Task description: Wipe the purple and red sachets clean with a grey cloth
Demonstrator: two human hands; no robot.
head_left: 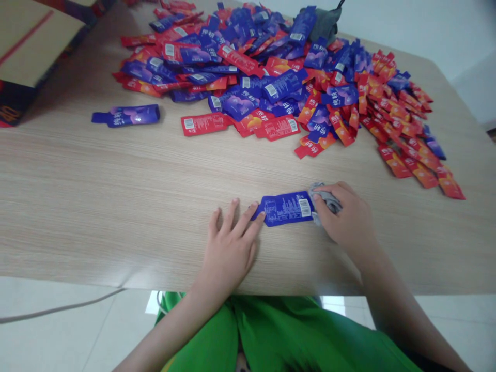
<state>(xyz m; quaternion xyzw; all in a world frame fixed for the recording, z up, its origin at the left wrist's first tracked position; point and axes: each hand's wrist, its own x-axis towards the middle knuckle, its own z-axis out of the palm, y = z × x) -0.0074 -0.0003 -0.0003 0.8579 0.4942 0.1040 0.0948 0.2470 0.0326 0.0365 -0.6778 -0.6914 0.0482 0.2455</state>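
Observation:
A blue pouch [289, 208] lies flat on the table, its printed side with a barcode facing up. My left hand [232, 243] rests with fingers spread, two fingertips pressing on the pouch's narrow spout end. In my right hand [346, 214] is a bunched grey cloth [327, 200], pinched against the pouch's wide right end. Part of the cloth is hidden under my fingers. Another blue pouch [132, 115] lies by itself at the left.
A large heap of blue and red pouches [248, 82] covers the back of the table [116, 206]. An open cardboard box [39, 41] stands at the back left. Behind the heap is a dark grey cloth item [327, 26]. A cable [62, 307] runs below the front edge.

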